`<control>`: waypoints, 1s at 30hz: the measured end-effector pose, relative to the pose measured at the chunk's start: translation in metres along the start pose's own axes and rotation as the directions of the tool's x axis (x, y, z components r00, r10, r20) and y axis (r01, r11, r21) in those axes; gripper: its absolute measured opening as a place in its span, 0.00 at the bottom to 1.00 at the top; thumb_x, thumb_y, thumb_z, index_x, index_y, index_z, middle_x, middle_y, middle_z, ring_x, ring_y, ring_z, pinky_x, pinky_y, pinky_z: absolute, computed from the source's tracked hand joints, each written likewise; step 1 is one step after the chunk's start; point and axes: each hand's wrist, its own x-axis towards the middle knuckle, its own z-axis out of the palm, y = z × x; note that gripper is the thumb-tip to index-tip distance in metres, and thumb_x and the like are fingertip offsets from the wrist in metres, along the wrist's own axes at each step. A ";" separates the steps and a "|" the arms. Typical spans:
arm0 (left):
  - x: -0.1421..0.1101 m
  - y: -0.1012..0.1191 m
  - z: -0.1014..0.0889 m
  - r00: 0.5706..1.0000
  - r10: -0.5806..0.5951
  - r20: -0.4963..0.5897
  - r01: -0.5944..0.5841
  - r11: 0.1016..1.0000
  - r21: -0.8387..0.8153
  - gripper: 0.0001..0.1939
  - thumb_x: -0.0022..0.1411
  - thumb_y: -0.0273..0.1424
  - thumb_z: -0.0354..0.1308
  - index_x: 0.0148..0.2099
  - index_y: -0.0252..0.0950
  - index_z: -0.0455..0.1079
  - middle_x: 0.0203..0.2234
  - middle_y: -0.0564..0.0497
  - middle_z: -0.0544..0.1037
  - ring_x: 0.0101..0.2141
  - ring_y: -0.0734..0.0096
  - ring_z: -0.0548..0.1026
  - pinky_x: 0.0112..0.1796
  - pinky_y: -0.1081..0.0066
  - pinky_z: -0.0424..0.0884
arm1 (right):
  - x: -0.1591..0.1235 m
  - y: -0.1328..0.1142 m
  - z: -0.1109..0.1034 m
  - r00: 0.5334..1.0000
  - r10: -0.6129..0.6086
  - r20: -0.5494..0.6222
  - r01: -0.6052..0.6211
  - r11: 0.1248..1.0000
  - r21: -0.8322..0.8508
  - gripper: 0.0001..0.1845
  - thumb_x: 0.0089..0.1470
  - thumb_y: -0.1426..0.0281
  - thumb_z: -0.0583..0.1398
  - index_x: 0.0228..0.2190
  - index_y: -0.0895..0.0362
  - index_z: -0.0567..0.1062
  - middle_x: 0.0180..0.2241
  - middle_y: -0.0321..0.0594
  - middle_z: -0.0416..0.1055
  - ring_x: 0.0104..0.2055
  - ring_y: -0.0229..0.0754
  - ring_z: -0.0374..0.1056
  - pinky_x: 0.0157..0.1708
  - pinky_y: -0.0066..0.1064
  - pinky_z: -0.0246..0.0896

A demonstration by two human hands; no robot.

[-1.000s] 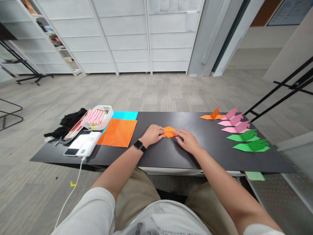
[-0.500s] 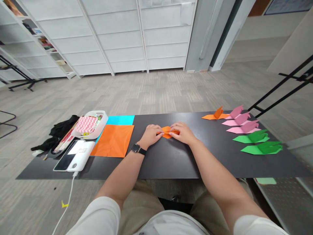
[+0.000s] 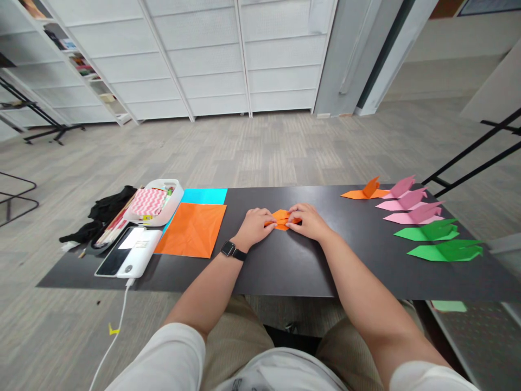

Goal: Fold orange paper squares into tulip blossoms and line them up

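Observation:
A small folded piece of orange origami paper (image 3: 281, 218) lies on the dark table (image 3: 280, 271), between my two hands. My left hand (image 3: 255, 227), below a black wristwatch, grips its left end with thumb and fingers. On the opposite end, my right hand (image 3: 308, 222) has its thumb and fingertips closed on the paper. Part of the paper is hidden under the fingers of both hands. To the left of my left hand lies a flat orange sheet (image 3: 193, 231), overlapping a light blue sheet (image 3: 205, 196).
Along the right side stand folded paper birds: an orange one (image 3: 368, 190), several pink ones (image 3: 402, 201) and green ones (image 3: 445, 250). At left are a white basket (image 3: 176, 198), a phone (image 3: 116, 258), and a white power bank (image 3: 140, 252) with a cable (image 3: 122, 309).
The view has shifted slightly, so the table contents sit a little differently in the picture. Both hands stay on the orange paper, with only small finger movement.

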 end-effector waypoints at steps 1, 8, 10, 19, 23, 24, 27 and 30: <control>0.000 0.000 0.000 1.000 -0.002 -0.002 0.002 1.000 0.003 0.10 0.73 0.37 0.61 0.46 0.45 0.83 0.46 0.50 0.82 0.46 0.62 0.75 0.53 0.57 0.66 | 0.000 0.000 0.000 1.000 -0.002 -0.004 0.002 1.000 0.006 0.05 0.60 0.62 0.67 0.34 0.48 0.84 0.49 0.42 0.77 0.55 0.50 0.71 0.60 0.49 0.62; 0.003 0.001 0.002 0.999 -0.035 0.002 0.035 0.999 0.008 0.11 0.72 0.41 0.61 0.46 0.45 0.83 0.47 0.49 0.81 0.47 0.61 0.75 0.52 0.57 0.66 | -0.002 0.000 0.004 0.997 0.072 -0.041 -0.073 0.997 -0.022 0.07 0.61 0.59 0.67 0.34 0.47 0.84 0.53 0.42 0.74 0.59 0.53 0.68 0.69 0.64 0.49; 0.005 0.001 0.003 0.999 -0.043 0.004 0.043 0.999 0.006 0.11 0.73 0.41 0.61 0.46 0.45 0.83 0.47 0.49 0.81 0.47 0.61 0.75 0.52 0.57 0.66 | -0.002 0.000 0.006 0.995 0.088 -0.050 -0.089 0.996 -0.020 0.08 0.60 0.59 0.68 0.33 0.47 0.84 0.54 0.42 0.74 0.60 0.54 0.67 0.70 0.69 0.46; 0.004 0.003 0.002 1.000 -0.023 0.004 0.023 1.000 -0.012 0.09 0.73 0.39 0.61 0.45 0.45 0.83 0.46 0.50 0.81 0.46 0.63 0.75 0.50 0.60 0.67 | -0.002 -0.003 0.006 0.994 0.094 -0.050 -0.093 0.995 0.022 0.08 0.61 0.61 0.67 0.30 0.49 0.82 0.54 0.42 0.74 0.61 0.55 0.67 0.69 0.73 0.44; 0.004 0.003 0.001 1.000 -0.007 0.012 0.007 1.000 -0.019 0.09 0.73 0.39 0.61 0.45 0.45 0.83 0.45 0.51 0.81 0.46 0.63 0.75 0.49 0.60 0.67 | -0.003 -0.006 0.005 0.995 0.091 -0.037 -0.090 0.996 0.007 0.08 0.60 0.62 0.67 0.29 0.49 0.82 0.55 0.42 0.74 0.61 0.55 0.68 0.70 0.72 0.44; 0.004 0.002 0.001 1.000 -0.008 0.012 0.008 1.000 -0.020 0.09 0.73 0.39 0.61 0.45 0.45 0.83 0.45 0.51 0.81 0.46 0.63 0.75 0.49 0.60 0.67 | -0.003 -0.006 0.005 0.995 0.092 -0.032 -0.092 0.996 0.006 0.08 0.61 0.62 0.67 0.29 0.49 0.82 0.55 0.42 0.74 0.62 0.55 0.68 0.70 0.73 0.43; 0.005 0.002 0.002 1.000 -0.022 0.015 0.022 1.000 -0.020 0.08 0.72 0.38 0.62 0.45 0.45 0.82 0.45 0.51 0.81 0.46 0.63 0.75 0.49 0.60 0.67 | -0.003 -0.005 0.006 0.995 0.102 -0.020 -0.102 0.995 0.008 0.08 0.60 0.62 0.67 0.30 0.49 0.83 0.55 0.42 0.74 0.62 0.55 0.67 0.69 0.74 0.42; 0.006 0.002 0.002 0.999 -0.032 0.023 0.033 0.999 -0.023 0.08 0.72 0.38 0.62 0.44 0.44 0.82 0.45 0.50 0.81 0.47 0.62 0.75 0.49 0.59 0.67 | -0.002 -0.005 0.007 0.993 0.114 -0.016 -0.114 0.993 0.004 0.07 0.60 0.63 0.67 0.30 0.49 0.82 0.55 0.42 0.74 0.62 0.55 0.67 0.69 0.74 0.41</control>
